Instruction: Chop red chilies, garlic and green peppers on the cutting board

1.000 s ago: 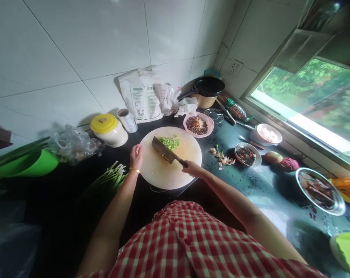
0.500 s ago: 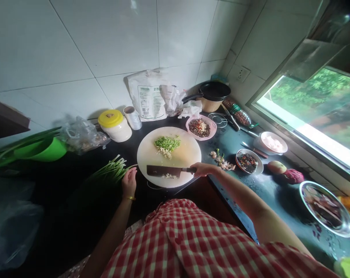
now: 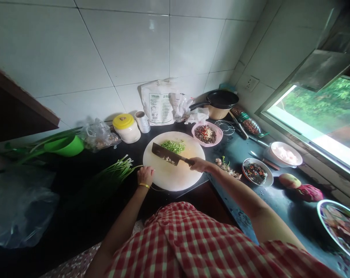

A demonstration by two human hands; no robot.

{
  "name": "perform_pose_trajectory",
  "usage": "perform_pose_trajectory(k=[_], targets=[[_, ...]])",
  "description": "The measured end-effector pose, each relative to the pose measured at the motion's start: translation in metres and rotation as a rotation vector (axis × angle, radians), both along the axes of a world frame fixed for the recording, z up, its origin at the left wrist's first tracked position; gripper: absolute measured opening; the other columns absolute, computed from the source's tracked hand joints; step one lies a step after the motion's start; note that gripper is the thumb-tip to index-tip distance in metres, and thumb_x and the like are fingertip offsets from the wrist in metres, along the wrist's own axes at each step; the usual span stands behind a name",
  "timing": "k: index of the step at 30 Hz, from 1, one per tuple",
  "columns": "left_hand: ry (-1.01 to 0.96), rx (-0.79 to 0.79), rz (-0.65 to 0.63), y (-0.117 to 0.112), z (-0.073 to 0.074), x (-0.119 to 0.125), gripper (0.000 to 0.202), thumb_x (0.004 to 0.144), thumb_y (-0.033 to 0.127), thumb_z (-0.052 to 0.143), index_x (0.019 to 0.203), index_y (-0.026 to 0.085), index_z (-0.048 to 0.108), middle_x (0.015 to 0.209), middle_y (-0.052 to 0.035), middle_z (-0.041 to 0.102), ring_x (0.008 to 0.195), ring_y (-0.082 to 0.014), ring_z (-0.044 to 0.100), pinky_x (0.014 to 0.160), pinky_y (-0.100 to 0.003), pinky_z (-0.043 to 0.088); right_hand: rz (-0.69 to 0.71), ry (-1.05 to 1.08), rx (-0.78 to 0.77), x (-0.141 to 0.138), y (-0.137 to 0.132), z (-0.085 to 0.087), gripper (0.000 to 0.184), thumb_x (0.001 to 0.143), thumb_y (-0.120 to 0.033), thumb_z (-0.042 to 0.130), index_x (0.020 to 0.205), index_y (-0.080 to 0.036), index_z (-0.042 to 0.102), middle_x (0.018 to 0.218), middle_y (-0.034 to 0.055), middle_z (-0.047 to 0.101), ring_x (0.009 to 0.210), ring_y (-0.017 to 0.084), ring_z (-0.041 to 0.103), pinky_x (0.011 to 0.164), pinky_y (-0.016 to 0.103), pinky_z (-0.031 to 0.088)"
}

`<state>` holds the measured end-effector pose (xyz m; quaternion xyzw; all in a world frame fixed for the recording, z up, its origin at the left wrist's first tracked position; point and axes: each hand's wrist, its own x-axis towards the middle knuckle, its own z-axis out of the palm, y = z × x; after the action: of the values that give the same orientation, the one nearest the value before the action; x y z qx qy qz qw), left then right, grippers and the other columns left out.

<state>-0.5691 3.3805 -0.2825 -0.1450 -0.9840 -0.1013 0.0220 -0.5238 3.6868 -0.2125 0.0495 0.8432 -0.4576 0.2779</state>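
In my right hand (image 3: 199, 165) is the handle of a cleaver (image 3: 164, 153), tilted over the round white cutting board (image 3: 175, 181). Bits of minced garlic cling to its dark blade. Just behind the blade lies a pile of chopped scallion greens (image 3: 173, 146), partly covered by it. My left hand (image 3: 146, 175), with a yellow bracelet at the wrist, rests on the board's left rim with its fingers curled over the edge. A bunch of scallions (image 3: 118, 170) lies on the counter close to that hand.
Behind the board stand a yellow-lidded jar (image 3: 126, 129), a plastic-wrap roll (image 3: 142, 121) and a pink bowl (image 3: 218, 141) of chopped ingredients. Garlic scraps (image 3: 228, 168), a small bowl (image 3: 269, 181) and a knife (image 3: 266, 160) lie rightward. A frying pan (image 3: 222, 99) occupies the corner.
The cleaver has lifted and swung up toward the chopped scallions, its tip now pointing up-left. My left hand has shifted from beside the scallions onto the board's rim. The view has turned slightly.
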Motion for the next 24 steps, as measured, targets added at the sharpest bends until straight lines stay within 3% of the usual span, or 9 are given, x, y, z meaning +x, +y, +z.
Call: perform_pose_trajectory(k=[4,7,9,11,14,17,24], targets=[[0.013,0.058,-0.010,0.007,-0.005,-0.008,0.025,0.084,0.030,0.041,0.080,0.019,0.063,0.084,-0.0098,0.061,0.086,-0.0239,0.052,0.071,-0.033,0.035,-0.111,-0.072,-0.243,0.032,-0.030,-0.008,0.017,0.060,-0.018,0.057,0.074,-0.019,0.046,0.040,-0.0113,0.036,0.029,0.004,0.031,0.030,0.016,0.025],[-0.013,0.112,-0.037,0.025,-0.003,-0.019,0.025,0.083,0.028,0.042,0.080,0.019,0.064,0.082,-0.0093,0.062,0.085,-0.0226,0.054,0.073,-0.033,0.035,-0.270,-0.046,-0.367,0.049,-0.043,-0.013,0.018,0.060,-0.022,0.058,0.071,-0.019,0.044,0.041,-0.0113,0.038,0.029,0.004,0.033,0.029,0.016,0.024],[-0.028,0.190,-0.051,0.041,0.004,-0.025,0.027,0.085,0.027,0.039,0.087,0.019,0.065,0.085,-0.0090,0.064,0.086,-0.0215,0.055,0.075,-0.032,0.036,-0.400,0.002,-0.436,0.056,-0.049,-0.015,0.019,0.060,-0.024,0.058,0.070,-0.019,0.042,0.042,-0.0115,0.038,0.029,0.004,0.033,0.028,0.016,0.025],[0.026,0.293,-0.092,0.059,0.014,-0.028,0.034,0.087,0.027,0.034,0.104,0.020,0.062,0.102,-0.0099,0.063,0.095,-0.0211,0.054,0.082,-0.033,0.037,-0.515,0.052,-0.474,0.059,-0.055,-0.016,0.020,0.060,-0.025,0.058,0.070,-0.020,0.041,0.041,-0.0119,0.038,0.029,0.005,0.034,0.027,0.017,0.025],[0.164,0.341,-0.240,0.084,0.025,-0.020,0.043,0.088,0.034,0.031,0.128,0.024,0.046,0.137,-0.0104,0.039,0.121,-0.0239,0.038,0.096,-0.038,0.029,-0.651,0.107,-0.504,0.055,-0.069,-0.015,0.022,0.059,-0.026,0.058,0.070,-0.021,0.039,0.039,-0.0124,0.038,0.028,0.006,0.034,0.027,0.017,0.026],[0.155,0.279,-0.327,0.103,0.025,-0.011,0.051,0.086,0.042,0.035,0.135,0.026,0.036,0.147,-0.0093,0.017,0.133,-0.0285,0.018,0.104,-0.047,0.017,-0.750,0.136,-0.540,0.048,-0.087,-0.014,0.023,0.059,-0.027,0.057,0.072,-0.021,0.039,0.038,-0.0126,0.039,0.027,0.007,0.036,0.027,0.017,0.026],[0.023,0.239,-0.257,0.103,0.013,-0.034,0.053,0.088,0.041,0.028,0.138,0.025,0.028,0.149,-0.0112,0.009,0.135,-0.0322,0.007,0.103,-0.056,0.014,-0.840,0.142,-0.602,0.046,-0.095,-0.011,0.024,0.058,-0.026,0.057,0.071,-0.022,0.037,0.038,-0.0131,0.038,0.027,0.006,0.035,0.027,0.017,0.026]])
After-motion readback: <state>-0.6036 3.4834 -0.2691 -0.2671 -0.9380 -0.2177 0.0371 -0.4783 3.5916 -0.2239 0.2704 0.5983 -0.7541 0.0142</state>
